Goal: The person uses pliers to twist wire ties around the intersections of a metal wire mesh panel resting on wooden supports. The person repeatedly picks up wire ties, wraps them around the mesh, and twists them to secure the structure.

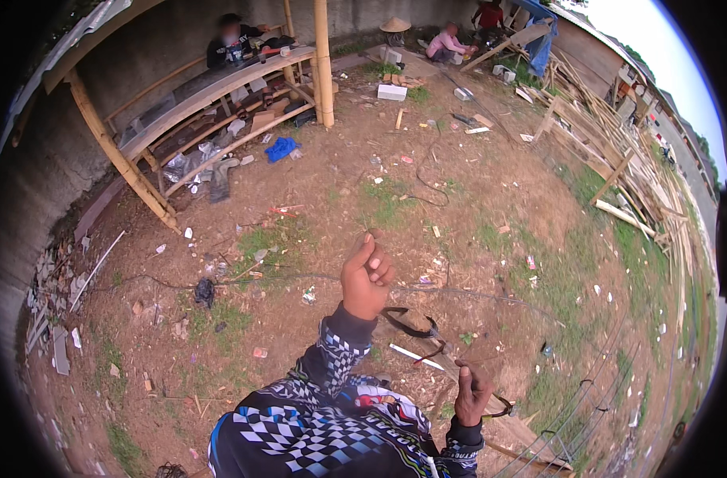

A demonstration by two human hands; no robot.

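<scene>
My left hand is raised in front of me, its thumb and fingers pinched together. Anything between those fingertips is too thin to make out. Lower and to the right, my right hand has its thumb up and its fingers curled in, closed on something I cannot make out. A faint thin strand seems to run near its thumb tip. Between the hands, low by the ground, lies a black curved piece, its kind unclear. Beside it rests a short white strip. Another dark curved piece shows beside my right hand.
Thin metal rods with bent loops lie at the lower right, near a wooden plank. A long cable crosses the littered dirt. A bamboo-post shelter with a bench stands far left, a person there; others crouch behind. Timber is piled right.
</scene>
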